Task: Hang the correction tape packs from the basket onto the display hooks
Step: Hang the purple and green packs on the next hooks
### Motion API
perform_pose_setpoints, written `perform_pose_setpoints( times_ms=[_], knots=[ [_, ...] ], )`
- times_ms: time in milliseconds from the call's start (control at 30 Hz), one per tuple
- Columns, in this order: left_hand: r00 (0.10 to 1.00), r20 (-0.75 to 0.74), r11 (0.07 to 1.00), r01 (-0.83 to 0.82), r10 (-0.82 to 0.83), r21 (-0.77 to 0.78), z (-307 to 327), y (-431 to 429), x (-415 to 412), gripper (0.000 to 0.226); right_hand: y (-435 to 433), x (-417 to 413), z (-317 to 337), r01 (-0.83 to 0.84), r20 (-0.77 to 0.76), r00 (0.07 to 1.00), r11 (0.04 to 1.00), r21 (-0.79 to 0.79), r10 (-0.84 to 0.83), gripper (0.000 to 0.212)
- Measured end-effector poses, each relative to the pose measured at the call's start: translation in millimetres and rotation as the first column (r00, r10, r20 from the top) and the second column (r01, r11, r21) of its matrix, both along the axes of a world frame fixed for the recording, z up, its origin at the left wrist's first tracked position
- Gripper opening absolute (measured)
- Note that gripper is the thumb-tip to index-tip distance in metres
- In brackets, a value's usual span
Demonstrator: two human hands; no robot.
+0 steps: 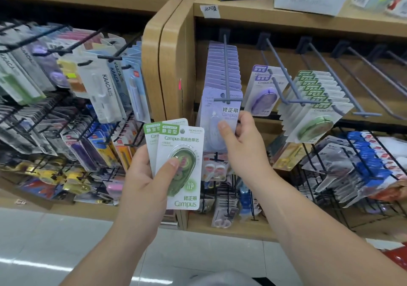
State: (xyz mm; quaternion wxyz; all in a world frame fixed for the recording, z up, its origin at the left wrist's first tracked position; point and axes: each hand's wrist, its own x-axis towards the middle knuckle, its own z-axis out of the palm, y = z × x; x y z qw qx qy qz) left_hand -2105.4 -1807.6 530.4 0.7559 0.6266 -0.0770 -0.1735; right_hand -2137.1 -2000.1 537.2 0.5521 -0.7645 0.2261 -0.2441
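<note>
My left hand [146,176] grips a small fanned stack of green correction tape packs [187,188], thumb pressed on the front blister. My right hand [241,136] pinches the lower part of the front lilac correction tape pack [222,109], which hangs with several like it on a grey display hook [226,69]. To the right, two purple packs [263,94] hang on another hook, and a row of several green packs [312,107] fills a third hook. The basket is not in view.
Bare grey hooks [361,74] stick out at the upper right. A wooden shelf divider [167,69] separates this bay from black racks of pens [66,87] on the left. Wire racks of blue packs [363,160] sit lower right. White floor lies below.
</note>
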Motion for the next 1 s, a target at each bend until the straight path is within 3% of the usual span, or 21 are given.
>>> perform_pose_setpoints(
  times_ms=[300,367,433,567,633,767,900,1000],
  knots=[
    [0.997,-0.007,0.996,0.072,-0.073,-0.059,3.7,-4.0,-2.4,0.03,-2.8,-10.3,-9.1,0.084,-0.044,0.995,0.996,-0.035,-0.085,0.028],
    [0.993,-0.004,0.991,0.118,-0.118,-0.069,4.2,-7.6,-4.5,0.042,-4.4,-24.1,-11.4,0.152,-0.039,0.987,0.984,-0.09,-0.156,0.033],
    [0.988,-0.002,0.986,0.153,-0.153,-0.07,3.3,-14.4,-7.6,0.044,-4.5,-41.5,-8.1,0.181,-0.016,0.983,0.979,-0.095,-0.183,0.026],
    [0.982,-0.017,0.979,0.184,-0.186,-0.089,0.9,-38.5,-20.1,0.034,-3.8,-75.2,10.4,-0.113,-0.006,0.993,0.985,0.132,0.114,0.008],
    [0.977,-0.037,0.974,0.207,-0.211,-0.091,1.8,-53.6,-28.0,0.035,-7.0,-86.8,13.5,-0.215,-0.039,0.973,0.957,0.194,0.226,0.021],
    [0.962,-0.073,0.963,0.257,-0.263,-0.08,6.1,-82.6,-40.9,0.047,-32.6,-105.1,8.1,-0.167,-0.041,0.982,0.951,0.259,0.184,0.03],
    [0.936,-0.109,0.941,0.329,-0.336,-0.075,6.1,-111.3,-47.2,0.034,-73.9,-129.6,1.0,-0.148,0.036,0.989,0.906,0.397,0.146,0.032],
    [0.939,-0.092,0.943,0.332,-0.331,-0.003,6.3,-132.4,-52.3,0.036,-104.7,-146.9,1.0,-0.099,0.08,0.994,0.883,0.459,0.07,0.04]
  ],
)
